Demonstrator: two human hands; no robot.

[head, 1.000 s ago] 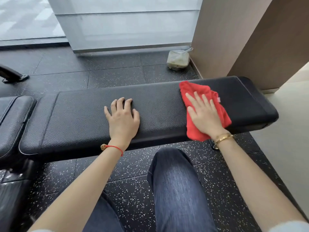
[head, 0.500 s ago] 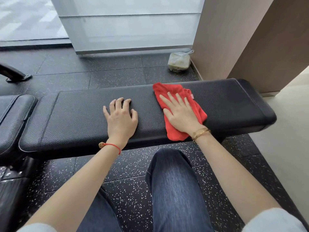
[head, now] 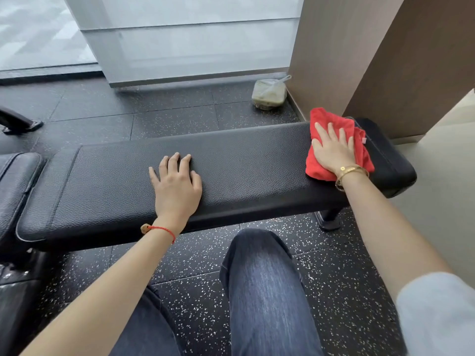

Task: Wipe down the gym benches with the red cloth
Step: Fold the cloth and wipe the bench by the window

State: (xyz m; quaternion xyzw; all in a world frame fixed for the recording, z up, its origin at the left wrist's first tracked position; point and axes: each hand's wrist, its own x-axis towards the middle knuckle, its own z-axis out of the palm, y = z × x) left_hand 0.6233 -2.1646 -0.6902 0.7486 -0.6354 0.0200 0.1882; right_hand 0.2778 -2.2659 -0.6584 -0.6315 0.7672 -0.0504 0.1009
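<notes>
You are kneeling on the black rubber floor flecked with white (head: 180, 116), facing the long black padded leather gym bench (head: 244, 163) that is stretching across in front of you, with one knee in dark blue denim (head: 262, 278) pointing at its near edge. A second black padded seat (head: 15, 181) is sitting just beside the bench's left end. Your left hand (head: 176, 186) is resting flat on the middle of the bench top, fingers straight and slightly spread. Your right hand (head: 332, 150) is pressing flat on the crumpled red cloth (head: 321, 168) near the bench's right end, fingers straight and fanned apart. A clear plastic bag holding something greenish (head: 268, 95) is lying on the floor beyond the bench, beside the brown wall panel (head: 334, 55).
</notes>
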